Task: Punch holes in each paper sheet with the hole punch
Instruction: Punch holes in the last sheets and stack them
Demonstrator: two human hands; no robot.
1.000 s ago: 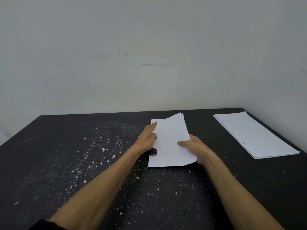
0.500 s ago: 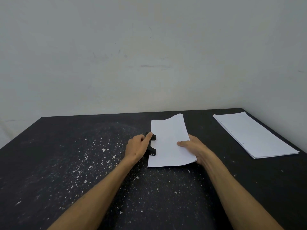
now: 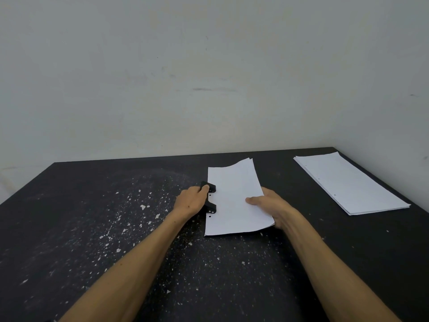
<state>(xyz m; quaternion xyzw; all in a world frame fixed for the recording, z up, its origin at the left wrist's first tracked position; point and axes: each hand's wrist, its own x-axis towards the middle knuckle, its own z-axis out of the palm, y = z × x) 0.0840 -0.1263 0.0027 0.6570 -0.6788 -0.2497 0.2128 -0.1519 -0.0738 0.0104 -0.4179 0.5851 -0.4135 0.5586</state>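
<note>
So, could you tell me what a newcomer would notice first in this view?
Probably the white paper sheet at the middle of the black table, held at its right edge by the right hand. At its left edge the left hand grips a black hole punch, two punched holes showing beside it. A paper stack lies far right; white flecks litter the tabletop.

Table left (image 3: 69, 228): open from 7 to 10 o'clock; only paper flecks
Centre: hole punch (image 3: 210, 198) and held sheets (image 3: 234, 198) block 12 o'clock
Right: paper stack (image 3: 348, 182) fills 2 o'clock; bare lane between it and sheets
</note>
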